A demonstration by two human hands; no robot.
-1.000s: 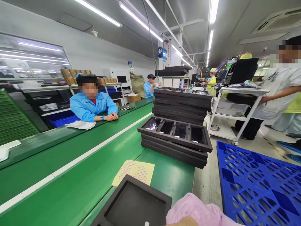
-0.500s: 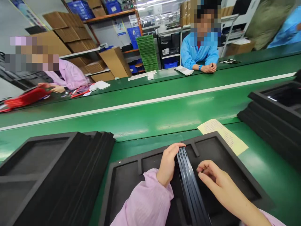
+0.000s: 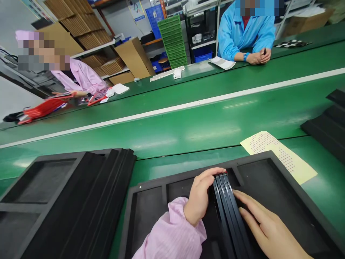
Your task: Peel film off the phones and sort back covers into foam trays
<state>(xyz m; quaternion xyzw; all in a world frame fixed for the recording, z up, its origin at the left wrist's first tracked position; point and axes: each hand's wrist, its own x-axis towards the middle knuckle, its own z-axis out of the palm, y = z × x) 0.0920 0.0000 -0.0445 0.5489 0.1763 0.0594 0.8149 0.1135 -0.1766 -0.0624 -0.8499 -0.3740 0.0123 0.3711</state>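
Several thin, dark, glossy flat panels (image 3: pixel 229 212) stand on edge, pressed together in a row, on a black foam tray (image 3: pixel 151 181) with shallow compartments. My left hand (image 3: pixel 201 196) is closed on their far end, fingers curled over the top edge and palm along the left side. On the other side, my right hand (image 3: pixel 262 219) has its fingers stretched out and the thumb apart, fingertips against or very near the rightmost panel. The panels' lower parts run out of view at the bottom edge.
Stacked black foam trays (image 3: pixel 81 201) stand at left, with more black foam (image 3: pixel 326 126) at right. A yellow sticker sheet (image 3: pixel 280 154) lies beyond my tray. Across the green bench (image 3: pixel 167 133) sit a person in pink (image 3: pixel 83 77) and a person in blue (image 3: pixel 229 32).
My right hand has gone from hovering with curled fingers to stretched fingers at the panels' right side. My left hand keeps its hold. The view has shifted slightly.
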